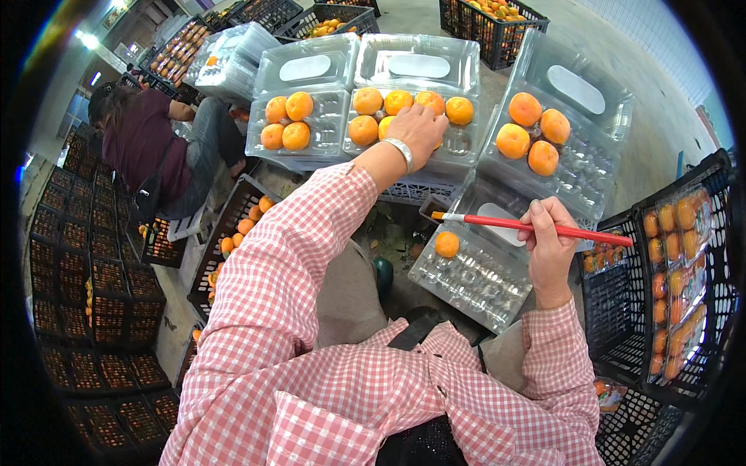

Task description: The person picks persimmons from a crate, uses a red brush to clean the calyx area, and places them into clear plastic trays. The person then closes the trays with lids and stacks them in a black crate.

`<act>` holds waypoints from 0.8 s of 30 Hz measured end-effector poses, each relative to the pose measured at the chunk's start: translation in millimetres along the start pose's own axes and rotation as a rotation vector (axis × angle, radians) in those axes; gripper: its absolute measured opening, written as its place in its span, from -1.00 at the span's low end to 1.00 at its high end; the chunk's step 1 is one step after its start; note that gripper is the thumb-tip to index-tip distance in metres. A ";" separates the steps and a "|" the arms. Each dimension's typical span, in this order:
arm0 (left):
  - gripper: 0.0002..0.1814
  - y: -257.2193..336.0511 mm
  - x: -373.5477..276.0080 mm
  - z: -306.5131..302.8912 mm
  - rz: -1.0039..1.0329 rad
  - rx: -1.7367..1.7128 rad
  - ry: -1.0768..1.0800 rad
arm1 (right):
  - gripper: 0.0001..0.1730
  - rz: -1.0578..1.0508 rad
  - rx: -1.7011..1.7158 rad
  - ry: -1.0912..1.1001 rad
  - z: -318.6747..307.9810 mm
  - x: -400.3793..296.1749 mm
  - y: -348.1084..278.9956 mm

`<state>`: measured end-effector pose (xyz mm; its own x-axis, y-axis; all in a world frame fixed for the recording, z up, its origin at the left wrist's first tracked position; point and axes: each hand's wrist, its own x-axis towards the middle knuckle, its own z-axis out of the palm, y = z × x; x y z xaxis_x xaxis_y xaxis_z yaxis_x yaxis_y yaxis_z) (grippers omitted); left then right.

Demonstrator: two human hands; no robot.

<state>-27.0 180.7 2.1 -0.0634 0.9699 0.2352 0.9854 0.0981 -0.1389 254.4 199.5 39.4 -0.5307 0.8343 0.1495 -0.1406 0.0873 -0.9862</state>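
Note:
My left hand (415, 129), a silver bangle on its wrist, reaches over the middle clear plastic clamshell tray (458, 141). Its curled fingers are among orange persimmons (398, 102); the palm hides some fruit, so whether they grip one cannot be seen. In my right hand (551, 244) is a red-handled paintbrush (495, 222), bristles pointing left. Below the brush, another open tray (484, 285) holds a single persimmon (447, 244). The left tray (326, 125) and the right tray (588, 169) each carry several persimmons, with bare cups beside them.
Black plastic crates (618, 309) at my right contain packed fruit. A crate of loose persimmons (233, 233) lies left of my arm. Beyond it, a person (151, 140) sits bent forward. Stacked crates (99, 303) line the far left; another fruit-filled crate (492, 29) stands ahead.

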 end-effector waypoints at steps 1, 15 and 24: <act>-0.72 -0.8 -0.3 -0.3 0.012 0.001 0.009 | -0.71 0.004 -0.003 0.001 -0.2 -0.2 1.6; -0.49 -80.3 26.7 -21.9 -0.297 -0.040 -0.254 | -0.72 0.034 -0.038 -0.059 4.8 3.3 10.0; -0.55 -83.8 47.7 -18.1 -0.228 0.014 -0.292 | -0.74 0.062 -0.039 -0.044 3.1 6.3 8.5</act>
<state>-109.8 214.7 42.4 -0.3255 0.9453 -0.0223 0.9386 0.3202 -0.1282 247.2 203.8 32.2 -0.5739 0.8139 0.0906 -0.0745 0.0583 -0.9955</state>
